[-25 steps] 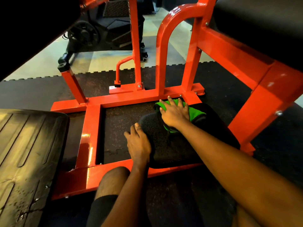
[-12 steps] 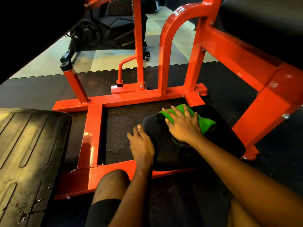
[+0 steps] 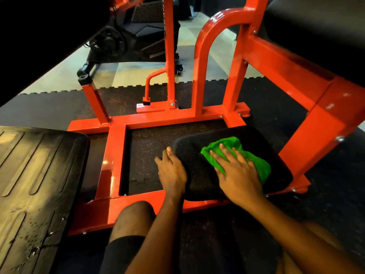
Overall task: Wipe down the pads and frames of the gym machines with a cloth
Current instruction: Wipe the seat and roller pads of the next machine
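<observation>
Pad edges: the black pad (image 3: 199, 180) lies low inside the orange frame (image 3: 113, 159). Its near edge overlaps the near frame bar, and its right side runs close to the slanted orange post.
Open room: bare pad shows between the two hands, along the far edge and at the right corner. To the left of the pad, the speckled floor mat (image 3: 146, 155) lies open within the frame. Farther left sits a ribbed black footplate (image 3: 39, 175).
Right hand: the right hand (image 3: 239, 175) lies flat with its fingers straight and spread, pressing the green cloth (image 3: 256, 167) down onto the pad.
Left hand: the left hand (image 3: 172, 171) rests against the pad's left edge with its fingers bent downward. Whether they grip the edge cannot be told.
Cloth: it is bunched on the pad's middle right, under the right palm. Folds stick out past the fingertips on the far side and on the right. It is well apart from the left hand.
Body: a bare knee (image 3: 134, 218) is just near of the frame bar.
</observation>
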Demonstrator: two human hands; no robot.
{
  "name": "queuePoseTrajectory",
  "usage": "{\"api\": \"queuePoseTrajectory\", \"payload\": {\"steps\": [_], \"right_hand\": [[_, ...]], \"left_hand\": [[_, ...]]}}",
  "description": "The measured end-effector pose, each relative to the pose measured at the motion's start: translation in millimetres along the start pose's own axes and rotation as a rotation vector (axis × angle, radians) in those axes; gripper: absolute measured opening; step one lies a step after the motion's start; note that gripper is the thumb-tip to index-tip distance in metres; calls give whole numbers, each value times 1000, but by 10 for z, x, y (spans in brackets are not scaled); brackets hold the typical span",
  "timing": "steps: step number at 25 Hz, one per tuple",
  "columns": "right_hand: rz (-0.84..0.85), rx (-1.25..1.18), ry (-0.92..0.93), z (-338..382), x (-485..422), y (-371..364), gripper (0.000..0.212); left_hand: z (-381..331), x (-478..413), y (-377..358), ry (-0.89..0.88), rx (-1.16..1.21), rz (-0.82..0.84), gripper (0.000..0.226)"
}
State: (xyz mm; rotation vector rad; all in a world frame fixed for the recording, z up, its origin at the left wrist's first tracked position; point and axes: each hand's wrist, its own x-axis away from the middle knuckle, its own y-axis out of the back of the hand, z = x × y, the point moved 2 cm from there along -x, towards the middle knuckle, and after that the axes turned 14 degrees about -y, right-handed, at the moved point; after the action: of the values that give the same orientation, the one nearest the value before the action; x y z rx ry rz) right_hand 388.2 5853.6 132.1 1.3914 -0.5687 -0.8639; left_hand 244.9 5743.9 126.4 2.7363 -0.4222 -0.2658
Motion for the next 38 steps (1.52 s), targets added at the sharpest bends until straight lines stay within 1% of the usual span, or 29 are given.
{"api": "queuePoseTrajectory", "payload": {"steps": [1, 3, 5, 7, 9, 12, 15, 17, 19, 21, 22, 23, 24, 25, 26, 27, 28, 29, 30, 31, 32, 34, 36, 38], "right_hand": [[-13, 22, -6, -40, 75, 2, 55], [32, 65, -23, -1, -54, -26, 56], [100, 83, -27, 171, -469, -88, 54], [175, 43, -59, 379, -945, -128, 53], [214, 28, -80, 480, -1200, -224, 51], [136, -19, -14, 356, -880, -237, 54], [-10, -59, -35, 201, -173, -112, 49], [-69, -53, -52, 258, 334, 1, 46], [-133, -47, -42, 302, 589, 119, 38], [-63, -97, -106, 308, 593, 317, 28], [-19, -191, -168, 303, 518, 371, 27], [19, -387, -255, 315, 417, 445, 28], [78, -724, -335, 320, 316, 477, 32], [133, -1101, -394, 328, 224, 491, 37], [170, -1409, -437, 367, 167, 494, 40], [215, -1622, -442, 437, 158, 529, 37], [248, -1760, -428, 496, 157, 541, 27], [273, -1858, -414, 544, 168, 571, 16], [306, -1952, -389, 571, 169, 584, 12], [354, -2049, -369, 600, 195, 630, 13], [396, -2125, -365, 615, 206, 627, 14], [403, -2135, -369, 596, 260, 601, 16], [363, -1974, -406, 460, 210, 551, 15], [285, -1692, -473, 173, 81, 494, 20]], "left_hand": [[0, 1, -6, -3, 7, -1, 51], [11, -17, -16, -1, 5, -9, 51], [16, -29, -17, -1, 9, -19, 50], [9, -23, -15, -3, 2, -20, 50], [-9, -18, -17, -5, -19, 17, 52], [-23, -11, 57, -14, -74, 110, 56], [20, -63, 242, 30, -46, 191, 65], [-24, -25, 432, 0, -66, 181, 68], [-83, -12, 614, -33, -51, 125, 69], [-62, -64, 759, -78, 50, 87, 72], [18, -140, 796, -117, 82, 80, 70], [50, -192, 827, -152, 97, 86, 63], [7, -213, 859, -191, 104, 110, 48], [-142, -169, 897, -231, 126, 169, 29], [-322, -120, 921, -307, 161, 252, 27], [-490, -81, 910, -392, 179, 370, 38], [-604, -43, 861, -428, 209, 512, 45], [-680, -27, 807, -446, 236, 616, 44], [-727, -32, 763, -475, 247, 678, 34], [-770, -36, 745, -504, 221, 683, 21], [-772, -79, 751, -530, 167, 660, 11], [-799, -148, 810, -614, 33, 667, 13], [-910, -181, 903, -724, -56, 676, 14], [-1112, -237, 953, -790, -99, 716, 14]]}}
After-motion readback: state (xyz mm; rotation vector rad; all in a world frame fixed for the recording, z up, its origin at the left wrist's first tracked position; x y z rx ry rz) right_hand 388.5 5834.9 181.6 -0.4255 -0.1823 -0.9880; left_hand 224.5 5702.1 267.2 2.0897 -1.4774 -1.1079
